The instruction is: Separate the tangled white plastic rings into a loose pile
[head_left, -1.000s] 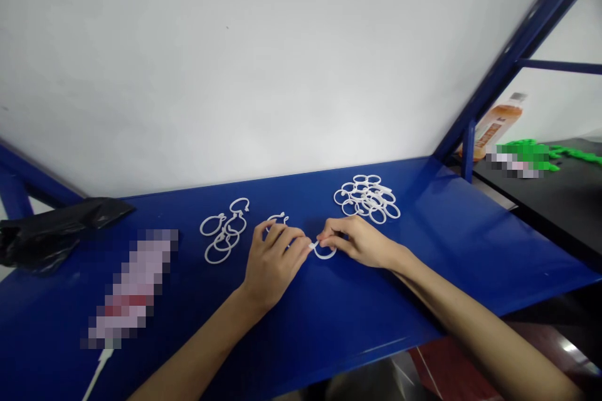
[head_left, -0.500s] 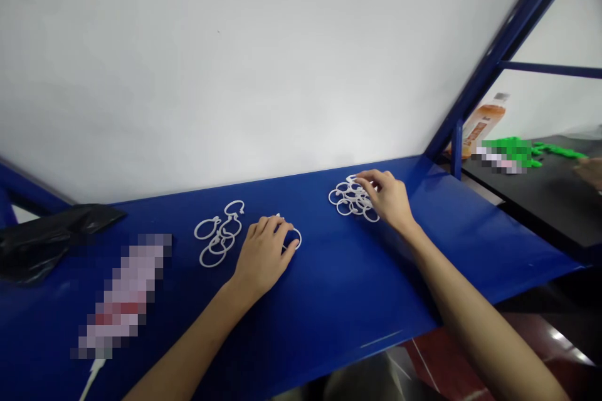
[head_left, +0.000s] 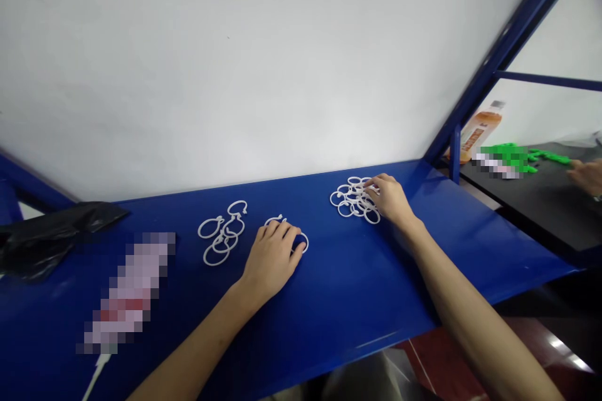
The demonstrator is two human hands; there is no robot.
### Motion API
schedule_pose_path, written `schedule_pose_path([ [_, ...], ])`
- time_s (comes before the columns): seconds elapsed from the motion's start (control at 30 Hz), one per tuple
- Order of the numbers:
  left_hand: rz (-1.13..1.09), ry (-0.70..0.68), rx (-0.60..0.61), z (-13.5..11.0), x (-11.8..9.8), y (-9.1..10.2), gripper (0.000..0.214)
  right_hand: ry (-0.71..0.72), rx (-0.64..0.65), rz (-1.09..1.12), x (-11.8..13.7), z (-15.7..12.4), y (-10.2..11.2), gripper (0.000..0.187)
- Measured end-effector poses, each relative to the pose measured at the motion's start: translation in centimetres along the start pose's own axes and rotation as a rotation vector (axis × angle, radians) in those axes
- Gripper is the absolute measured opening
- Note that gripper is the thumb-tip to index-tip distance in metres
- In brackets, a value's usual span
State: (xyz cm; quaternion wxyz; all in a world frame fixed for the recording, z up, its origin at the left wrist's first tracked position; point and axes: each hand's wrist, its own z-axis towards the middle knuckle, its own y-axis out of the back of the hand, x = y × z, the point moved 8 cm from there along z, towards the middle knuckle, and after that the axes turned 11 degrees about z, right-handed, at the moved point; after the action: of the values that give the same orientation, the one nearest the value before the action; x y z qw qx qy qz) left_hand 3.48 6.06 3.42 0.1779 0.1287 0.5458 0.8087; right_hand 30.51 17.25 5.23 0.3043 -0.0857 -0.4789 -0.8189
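Head: white wall (head_left: 282, 62), rings (head_left: 358, 195) on blue table (head_left: 357, 288).

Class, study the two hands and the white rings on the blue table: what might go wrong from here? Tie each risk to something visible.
The right hand is at a heap of overlapping rings, so lifting one might drag others along.

The left hand partly covers a ring, so shifting the hand could push that ring out of place.

The left-hand group of rings lies near that hand, so a sideways sweep may scatter it.
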Motion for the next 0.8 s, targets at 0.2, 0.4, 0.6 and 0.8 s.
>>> schedule_pose_path([
  [0.2, -0.016, 0.009, 0.017, -0.1, 0.4, 0.0, 0.019, -0.011, -0.036, -0.066, 0.6, -0.2, 0.8, 0.020],
  [0.4, -0.087, -0.056, 0.039, -0.4, 0.6, -0.2, 0.045, 0.039, -0.071, -0.056, 2.4, -0.3, 1.5, 0.021],
  [0.6, -0.140, -0.058, 0.021, -0.1, 0.2, 0.0, 0.045, 0.101, -0.044, 0.038, 6.0, -0.8, 1.3, 0.021],
  [0.8, -0.205, -0.126, -0.140, -0.1, -0.8, 1.5, 0.061, 0.123, 0.377, 0.490, 12.4, -3.5, -3.2, 0.023],
])
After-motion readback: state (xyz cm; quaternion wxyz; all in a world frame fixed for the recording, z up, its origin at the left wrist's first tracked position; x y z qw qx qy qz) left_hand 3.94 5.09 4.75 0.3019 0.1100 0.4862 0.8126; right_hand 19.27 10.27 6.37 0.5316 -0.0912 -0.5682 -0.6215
